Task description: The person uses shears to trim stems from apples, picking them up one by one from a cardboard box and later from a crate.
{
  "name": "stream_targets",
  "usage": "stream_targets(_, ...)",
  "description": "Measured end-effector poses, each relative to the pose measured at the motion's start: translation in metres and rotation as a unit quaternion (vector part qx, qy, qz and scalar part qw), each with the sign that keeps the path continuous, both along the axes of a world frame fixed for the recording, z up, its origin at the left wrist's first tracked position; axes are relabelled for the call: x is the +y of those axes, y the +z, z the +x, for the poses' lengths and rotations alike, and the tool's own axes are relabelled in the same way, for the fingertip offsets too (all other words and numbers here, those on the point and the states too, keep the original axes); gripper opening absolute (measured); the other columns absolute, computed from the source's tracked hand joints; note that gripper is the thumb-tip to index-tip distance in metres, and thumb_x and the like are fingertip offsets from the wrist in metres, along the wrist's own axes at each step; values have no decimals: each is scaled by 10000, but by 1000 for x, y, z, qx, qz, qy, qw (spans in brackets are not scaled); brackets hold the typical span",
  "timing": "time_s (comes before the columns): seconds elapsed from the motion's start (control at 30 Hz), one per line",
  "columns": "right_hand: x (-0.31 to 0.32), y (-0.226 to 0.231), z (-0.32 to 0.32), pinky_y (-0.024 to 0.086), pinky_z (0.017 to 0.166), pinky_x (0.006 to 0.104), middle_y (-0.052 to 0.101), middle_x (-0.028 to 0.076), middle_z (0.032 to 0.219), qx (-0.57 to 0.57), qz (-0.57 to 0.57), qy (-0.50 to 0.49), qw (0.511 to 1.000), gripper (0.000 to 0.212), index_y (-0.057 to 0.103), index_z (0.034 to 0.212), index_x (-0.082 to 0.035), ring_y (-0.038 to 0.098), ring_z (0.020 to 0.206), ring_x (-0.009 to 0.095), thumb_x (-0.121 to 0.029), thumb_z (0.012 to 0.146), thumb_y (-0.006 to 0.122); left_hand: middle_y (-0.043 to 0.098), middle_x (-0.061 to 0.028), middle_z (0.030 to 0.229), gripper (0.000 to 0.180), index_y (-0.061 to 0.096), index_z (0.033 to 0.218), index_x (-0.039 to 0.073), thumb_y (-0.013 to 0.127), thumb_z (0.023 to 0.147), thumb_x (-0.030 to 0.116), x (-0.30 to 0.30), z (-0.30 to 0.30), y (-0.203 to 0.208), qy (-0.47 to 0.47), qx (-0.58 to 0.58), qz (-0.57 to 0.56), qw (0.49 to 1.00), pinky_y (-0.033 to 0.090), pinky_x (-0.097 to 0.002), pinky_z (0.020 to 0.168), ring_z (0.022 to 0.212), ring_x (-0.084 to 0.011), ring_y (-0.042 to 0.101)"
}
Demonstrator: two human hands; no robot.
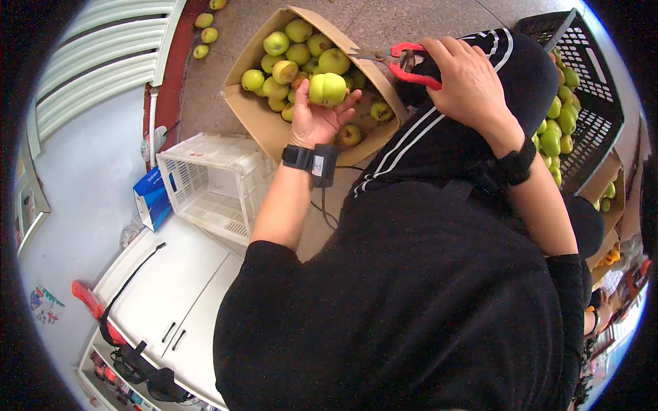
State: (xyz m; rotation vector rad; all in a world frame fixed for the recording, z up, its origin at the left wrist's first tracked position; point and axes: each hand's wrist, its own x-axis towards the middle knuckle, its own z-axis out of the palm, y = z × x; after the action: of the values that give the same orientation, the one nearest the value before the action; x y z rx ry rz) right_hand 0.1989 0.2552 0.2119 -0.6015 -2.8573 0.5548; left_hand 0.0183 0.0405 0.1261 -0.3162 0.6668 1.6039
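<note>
One green apple (pixel 327 90) rests in the half-curled fingers of the left hand (pixel 315 123), above one cardboard box (pixel 255 127); the right hand (pixel 469 85) wraps its fingers around one pair of red-handled shears (pixel 395 52), tips near the box's right edge.

Held green fruit (pixel 327 90) at 12 o'clock hides part of left hand (pixel 317 123), mainly finger middles. Right hand (pixel 471 83), 1 to 2 o'clock, covers part of red-handled snips (pixel 414 77). Lower fruit in cardboard box (pixel 255 127) buried under top layer. Loose fruit (pixel 217 3), 11 o'clock, clipped by top edge. Knee (pixel 538 65) blocks near side of black crate (pixel 596 75), 2 o'clock. Shelf items (pixel 110 377), 8 o'clock: too small to identify.
</note>
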Motion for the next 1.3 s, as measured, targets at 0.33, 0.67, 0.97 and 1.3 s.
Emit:
stream_targets(0.33,-1,-3,-1,441,799,394,582,117,926,24,18,9,1000,425,545,1062,-58,568,920,298,-92,648,636,541,-200,1128,454,471,1150,22,512,900,399,-5,9,-25,83,-29,-144,986,565,-410,721,1029,-418,555)
stream_targets(0.67,0,-5,4,443,780,396,585,109,904,13,30,4,999,389,547,1032,-67,575,885,308,-99,653,633,550,-170,1090,380,473,1136,43,602,873,286,-16,3,-84,-16,41,-246,968,539,-438,709,909,-346,584)
stream_targets(0.97,-2,-4,-2,447,783,398,590,101,921,17,27,14,999,411,548,1057,-72,573,914,295,-111,659,639,652,-161,932,518,616,1044,9,559,810,467,-50,15,-275,-271,817,-283,423,496,-409,724,806,-254,645)
stream_targets(1.3,0,-7,-4,442,782,401,583,107,904,1,19,6,1000,398,552,1039,-83,570,899,298,-119,654,647,660,-150,896,446,642,961,7,624,784,415,-80,-12,-260,-592,618,-298,422,508,-373,660,777,-224,652)
